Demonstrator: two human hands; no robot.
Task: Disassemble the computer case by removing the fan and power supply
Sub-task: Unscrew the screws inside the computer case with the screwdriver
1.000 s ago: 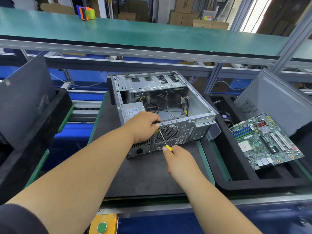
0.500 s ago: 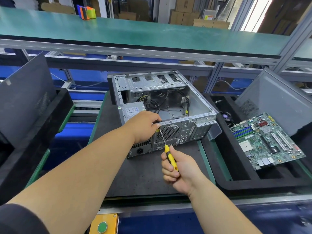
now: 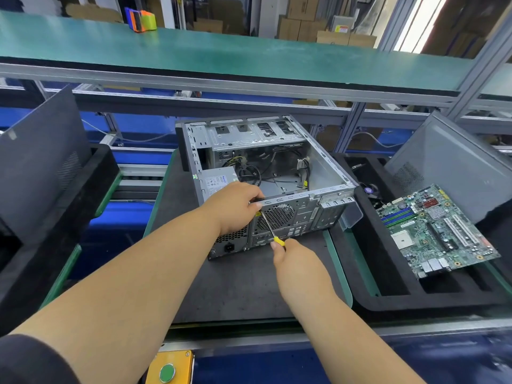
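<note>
- The computer case [image 3: 310, 173] is lying on its side on the dark mat [image 3: 249, 286] in the middle of the bench, open side up, rear panel facing the person. Bare sheet metal, so it's probably stiff but sharp along the edges; the folded top rim looks like the safest place to be grabbing it.
- The power supply [image 3: 219, 180] is sitting in the near-left corner of the case, label up. Looks like the heaviest lump in there, so it's likely wanting a full grip round the body, not a tug on the cables [image 3: 249, 173].
- The motherboard [image 3: 440, 231] is lying in the black foam tray [image 3: 388, 297] to the right, well apart from the case.
- The fan [image 3: 277, 216] is sitting behind the round grille on the rear panel. Light plastic, probably fragile, best held by its frame.
- The left hand [image 3: 235, 209] is gripping the top rim of the rear panel, steadying the case.
- The right hand [image 3: 296, 261] is clenching the yellow handle of a screwdriver [image 3: 270, 227], its tip sitting at the upper-left corner of the grille, likely on a fan screw.
</note>
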